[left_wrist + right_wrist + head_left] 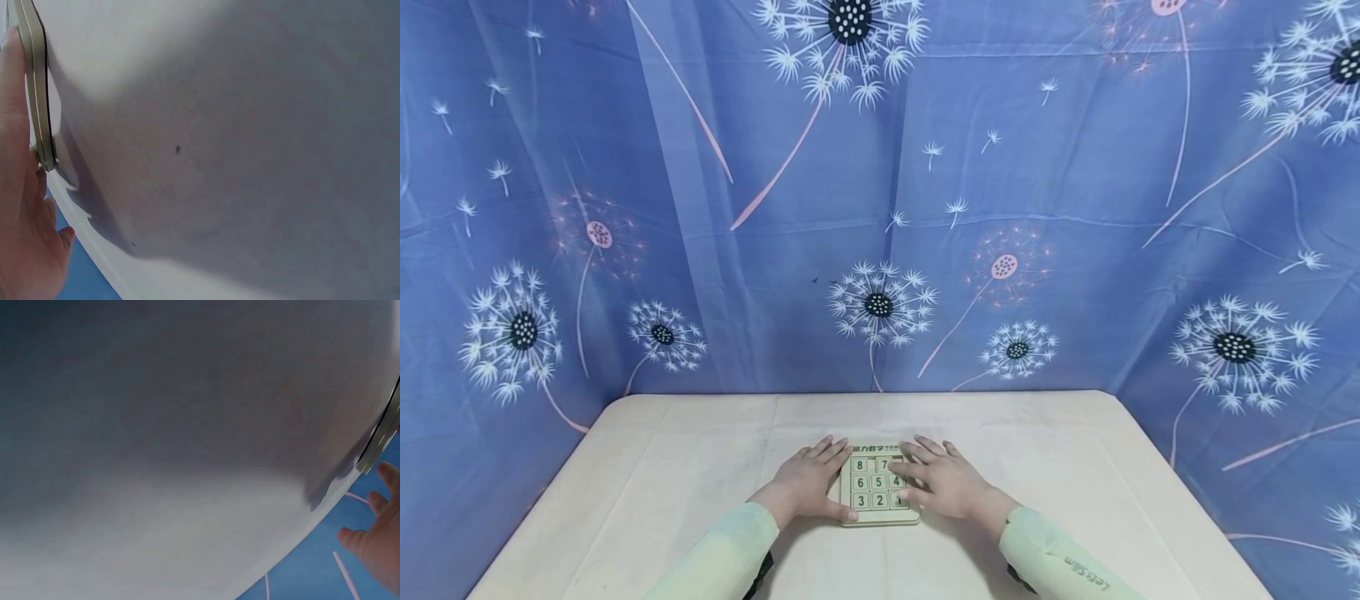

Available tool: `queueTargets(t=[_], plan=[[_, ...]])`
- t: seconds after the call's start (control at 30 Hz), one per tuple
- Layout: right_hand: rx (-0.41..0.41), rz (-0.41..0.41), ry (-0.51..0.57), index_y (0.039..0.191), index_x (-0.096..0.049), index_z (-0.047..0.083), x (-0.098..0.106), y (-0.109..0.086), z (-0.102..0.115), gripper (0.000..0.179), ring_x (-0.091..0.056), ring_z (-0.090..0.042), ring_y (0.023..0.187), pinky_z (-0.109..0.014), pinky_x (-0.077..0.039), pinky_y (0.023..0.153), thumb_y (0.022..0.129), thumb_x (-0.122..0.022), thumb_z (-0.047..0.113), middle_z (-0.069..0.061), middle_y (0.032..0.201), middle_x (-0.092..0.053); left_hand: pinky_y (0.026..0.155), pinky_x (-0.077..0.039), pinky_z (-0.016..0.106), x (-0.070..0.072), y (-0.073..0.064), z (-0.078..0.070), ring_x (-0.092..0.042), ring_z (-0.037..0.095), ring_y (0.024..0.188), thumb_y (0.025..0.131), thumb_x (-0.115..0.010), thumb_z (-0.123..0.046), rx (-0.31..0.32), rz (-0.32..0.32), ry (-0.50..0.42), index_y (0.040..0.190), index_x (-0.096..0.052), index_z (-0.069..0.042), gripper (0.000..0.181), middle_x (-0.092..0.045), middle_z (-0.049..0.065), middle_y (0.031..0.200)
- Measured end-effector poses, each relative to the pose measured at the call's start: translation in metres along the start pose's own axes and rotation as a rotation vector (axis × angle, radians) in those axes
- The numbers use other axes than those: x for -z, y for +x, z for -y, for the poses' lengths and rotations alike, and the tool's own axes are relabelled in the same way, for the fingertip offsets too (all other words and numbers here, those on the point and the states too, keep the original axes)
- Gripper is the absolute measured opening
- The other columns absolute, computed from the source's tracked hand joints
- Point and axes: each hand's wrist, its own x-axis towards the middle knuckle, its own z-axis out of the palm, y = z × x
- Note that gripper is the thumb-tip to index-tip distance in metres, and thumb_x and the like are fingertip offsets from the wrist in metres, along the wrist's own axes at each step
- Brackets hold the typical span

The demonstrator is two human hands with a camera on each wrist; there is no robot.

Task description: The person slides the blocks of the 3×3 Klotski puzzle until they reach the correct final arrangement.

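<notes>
A pale green sliding number puzzle point(883, 518) lies flat on the table, its numbered tiles in rows: 8 and 7, then 6, 5, 4, then 3, 2, 1. My left hand point(805, 483) holds its left side, thumb on the lower left corner, fingers by the upper left. Over the right side my right hand point(951, 483) has its fingers spread, touching the tiles near 7, 4 and 1; they hide the top right spot. In the left wrist view the puzzle's edge point(39, 81) shows beside the thumb. The right wrist view catches the puzzle's edge point(379, 442) near the fingertips.
A cream-coloured cloth covers the table point(670, 467). Around its back and sides hangs a blue curtain point(790, 333) printed with dandelions. Both forearms wear light green sleeves point(1060, 550).
</notes>
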Motion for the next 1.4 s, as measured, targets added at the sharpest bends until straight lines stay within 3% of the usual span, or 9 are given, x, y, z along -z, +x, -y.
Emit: queueTargets(t=[1.4], plan=[[-0.008, 0.001, 0.012, 0.146, -0.058, 0.028, -0.0037, 0.0071, 0.0077, 0.055, -0.037, -0.037, 0.154, -0.071, -0.032, 0.121, 0.100, -0.052, 0.058, -0.007, 0.162, -0.046, 0.129, -0.031, 0.053, 0.0041, -0.0020, -0.0027, -0.027, 0.030, 0.159, 0.076, -0.077, -0.070, 0.005, 0.011, -0.009, 0.159, -0.037, -0.011, 0.110, -0.033, 0.004, 0.169]])
